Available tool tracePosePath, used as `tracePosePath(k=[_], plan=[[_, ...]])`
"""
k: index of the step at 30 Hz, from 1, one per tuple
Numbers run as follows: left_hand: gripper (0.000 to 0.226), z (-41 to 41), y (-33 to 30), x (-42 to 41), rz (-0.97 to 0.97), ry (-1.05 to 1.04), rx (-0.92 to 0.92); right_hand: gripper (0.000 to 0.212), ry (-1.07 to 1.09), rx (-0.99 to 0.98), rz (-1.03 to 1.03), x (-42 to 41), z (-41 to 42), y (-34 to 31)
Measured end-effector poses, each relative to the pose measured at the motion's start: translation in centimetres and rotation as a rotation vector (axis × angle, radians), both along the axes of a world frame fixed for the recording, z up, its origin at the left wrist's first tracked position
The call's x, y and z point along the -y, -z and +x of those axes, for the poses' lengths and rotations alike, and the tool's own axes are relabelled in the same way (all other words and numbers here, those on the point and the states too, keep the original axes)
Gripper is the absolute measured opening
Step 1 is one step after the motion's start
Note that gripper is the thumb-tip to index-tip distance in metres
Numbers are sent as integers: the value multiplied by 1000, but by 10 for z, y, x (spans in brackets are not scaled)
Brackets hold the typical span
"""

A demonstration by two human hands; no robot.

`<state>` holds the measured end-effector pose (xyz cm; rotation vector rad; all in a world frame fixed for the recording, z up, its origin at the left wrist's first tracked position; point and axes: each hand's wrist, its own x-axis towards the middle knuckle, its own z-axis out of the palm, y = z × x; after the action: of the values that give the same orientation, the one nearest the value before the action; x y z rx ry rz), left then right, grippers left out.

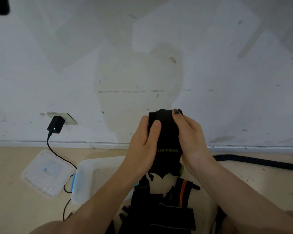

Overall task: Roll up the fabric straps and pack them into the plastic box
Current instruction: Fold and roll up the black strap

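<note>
I hold a black fabric strap with yellow lettering up in front of me, above the plastic box. My left hand grips its left side with the thumb across the front. My right hand pinches its top right corner, fingers curled round the edge. The strap's lower end hangs down between my wrists. Below, the translucent plastic box sits on the floor. Several more black straps, one with orange stripes, lie piled in front of me, partly hidden by my arms.
The box's clear lid lies on the floor to the left. A black charger is plugged into a wall socket, its cable trailing down past the box. A black tube lies along the wall at the right.
</note>
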<state>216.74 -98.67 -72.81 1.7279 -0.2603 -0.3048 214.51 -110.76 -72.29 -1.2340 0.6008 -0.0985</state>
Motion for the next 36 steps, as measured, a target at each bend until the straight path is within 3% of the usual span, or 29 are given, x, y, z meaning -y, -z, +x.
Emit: tracePosePath(k=[3, 6, 8, 10, 12, 16, 21, 24, 26, 28, 31, 34, 36], plan=[[27, 8, 3, -1, -36, -116, 22, 38, -168, -16, 43, -4, -3, 0], [34, 12, 2, -4, -116, -198, -142, 34, -227, 7, -161, -10, -5, 5], [43, 8, -2, -3, -163, -120, -245, 33, -161, 22, -230, -10, -4, 6], [43, 3, 0, -3, -150, 16, -251, 32, -67, 30, -161, -5, 0, 5], [27, 0, 4, -2, -71, 121, -226, 31, 14, 37, -40, 3, 4, 3], [17, 3, 6, -2, 1, 105, -147, 43, -62, -42, 110, 13, 5, 0], [32, 19, -2, -5, -193, -111, -407, 33, -191, -125, -46, -1, -4, 7], [39, 20, 1, -5, -258, -29, -559, 32, -101, -90, 5, 6, 0, 7], [27, 12, 6, -5, -131, 121, -456, 33, -9, -67, 174, 16, 8, 2], [29, 6, 11, -6, 70, 216, -303, 36, 20, -32, 252, 26, 16, -2], [31, 7, 13, -7, 20, 148, -258, 36, -99, 22, 313, 33, 16, -5], [25, 17, 9, -9, -172, 13, -368, 32, -307, -103, 20, 27, 7, 4], [29, 22, 6, -9, -181, -49, -424, 26, -315, -147, -111, 24, 3, 10]])
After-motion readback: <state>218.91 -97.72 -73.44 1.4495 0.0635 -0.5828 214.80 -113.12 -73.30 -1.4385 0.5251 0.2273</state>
